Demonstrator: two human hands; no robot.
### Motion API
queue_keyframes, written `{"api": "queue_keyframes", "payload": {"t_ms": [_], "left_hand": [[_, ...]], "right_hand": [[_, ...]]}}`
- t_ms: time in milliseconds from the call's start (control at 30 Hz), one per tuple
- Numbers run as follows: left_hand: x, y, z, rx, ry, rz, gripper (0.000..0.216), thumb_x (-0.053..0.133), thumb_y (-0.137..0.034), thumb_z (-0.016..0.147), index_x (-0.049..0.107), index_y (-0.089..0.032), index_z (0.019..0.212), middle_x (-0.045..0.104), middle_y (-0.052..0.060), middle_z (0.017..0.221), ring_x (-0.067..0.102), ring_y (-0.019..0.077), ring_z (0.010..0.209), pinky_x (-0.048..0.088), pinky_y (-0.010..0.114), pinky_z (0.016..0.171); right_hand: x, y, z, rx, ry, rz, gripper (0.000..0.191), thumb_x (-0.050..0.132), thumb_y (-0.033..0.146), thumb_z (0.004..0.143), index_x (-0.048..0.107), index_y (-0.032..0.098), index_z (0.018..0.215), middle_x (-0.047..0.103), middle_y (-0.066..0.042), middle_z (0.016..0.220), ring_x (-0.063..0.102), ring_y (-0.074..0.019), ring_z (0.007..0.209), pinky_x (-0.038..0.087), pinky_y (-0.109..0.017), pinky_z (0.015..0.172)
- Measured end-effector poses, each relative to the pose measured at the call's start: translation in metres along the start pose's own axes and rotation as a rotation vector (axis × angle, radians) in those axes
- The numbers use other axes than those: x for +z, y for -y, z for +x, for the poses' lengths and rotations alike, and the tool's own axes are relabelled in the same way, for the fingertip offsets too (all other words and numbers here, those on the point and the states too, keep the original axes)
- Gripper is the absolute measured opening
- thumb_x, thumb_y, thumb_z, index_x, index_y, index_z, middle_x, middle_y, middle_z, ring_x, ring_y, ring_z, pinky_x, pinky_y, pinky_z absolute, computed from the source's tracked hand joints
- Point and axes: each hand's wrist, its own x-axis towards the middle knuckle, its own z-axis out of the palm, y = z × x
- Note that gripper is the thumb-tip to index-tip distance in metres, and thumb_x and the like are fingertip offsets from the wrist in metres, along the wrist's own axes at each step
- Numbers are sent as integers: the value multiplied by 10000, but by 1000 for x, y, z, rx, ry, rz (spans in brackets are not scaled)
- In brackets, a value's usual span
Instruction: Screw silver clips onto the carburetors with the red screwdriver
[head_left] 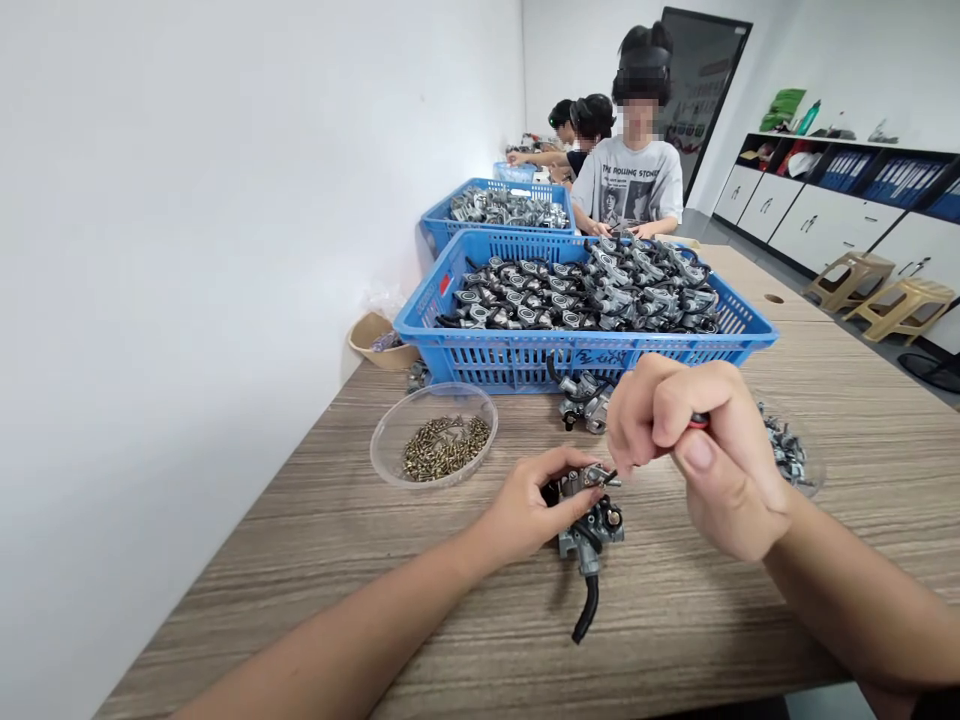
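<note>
A small grey metal carburetor (pixel 594 528) with a short black hose stands on the wooden table (pixel 675 620) in front of me. My left hand (pixel 529 505) grips its left side, fingers and thumb closed round it. Above and to the right, my right hand (pixel 694 450) is closed in a fist round a screwdriver with a red-and-black handle (pixel 699 421). Its tip points down at the top of the carburetor. A second carburetor (pixel 585 400) lies just behind, by the crate.
A clear bowl of brass screws (pixel 439 440) sits at the left. A blue crate (pixel 525 350) full of carburetors stands behind, another blue crate (pixel 442 222) beyond it. A bowl of metal parts (pixel 787 455) lies at the right. Other people work at the table's far end. The wall runs along the left.
</note>
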Motion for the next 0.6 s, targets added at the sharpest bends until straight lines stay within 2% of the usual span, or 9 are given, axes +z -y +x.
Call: {"api": "queue_keyframes", "payload": {"t_ms": [67,100,167,233,333,467,533,600], "left_hand": [[0,2,-1,8,-1,-4,339,808,-420,937,806,-177,1174,867,90,1117,796,260,1022,601,366,947],[0,3,-1,13,-4,-9,342,817,-417,936,808,-182,1183,867,93,1149,799,264,1052,602,375,979],[0,4,-1,19,-11,-8,343,827,-421,934,812,-189,1187,868,93,1173,803,266,1072,605,383,1003],[0,3,-1,19,-21,8,343,829,-424,934,814,-188,1183,872,91,1155,810,263,1054,613,376,983],[0,2,-1,20,-21,25,336,818,-415,944,813,-182,1186,874,94,1154,814,255,1036,621,364,954],[0,2,-1,54,-20,1,329,822,-408,949,818,-179,1186,871,105,1185,814,262,1082,611,369,992],[0,2,-1,56,-25,-9,325,823,-404,950,822,-183,1188,870,105,1191,813,262,1088,609,370,998],[0,4,-1,46,-25,-12,327,818,-403,953,824,-187,1198,870,101,1181,813,258,1070,614,368,982]], "right_hand": [[-15,13,5,41,189,-191,49,581,276,1105,595,233,1087,640,-61,1011,638,-217,937,579,-376,800],[-22,20,8,52,277,-263,56,574,240,1102,590,232,1155,661,-84,1091,653,-228,1005,596,-386,842],[-34,33,13,64,422,-350,193,547,159,1095,574,234,1270,693,-108,1190,681,-239,1102,626,-397,907],[-43,45,17,73,495,-429,290,529,99,1082,579,228,1337,723,-121,1245,700,-249,1183,642,-408,968],[-55,56,20,73,525,-551,278,566,89,1076,655,200,1316,753,-136,1287,712,-268,1271,638,-425,1066],[-67,55,20,36,516,-551,175,644,132,1084,732,220,1207,814,-84,1189,771,-259,1231,631,-425,1134],[-71,52,21,30,506,-526,165,678,135,1074,718,234,1199,829,-61,1162,791,-250,1216,647,-409,1115],[-73,50,20,49,490,-497,202,709,135,1060,692,251,1224,831,-53,1181,809,-237,1170,690,-370,1011]]}}
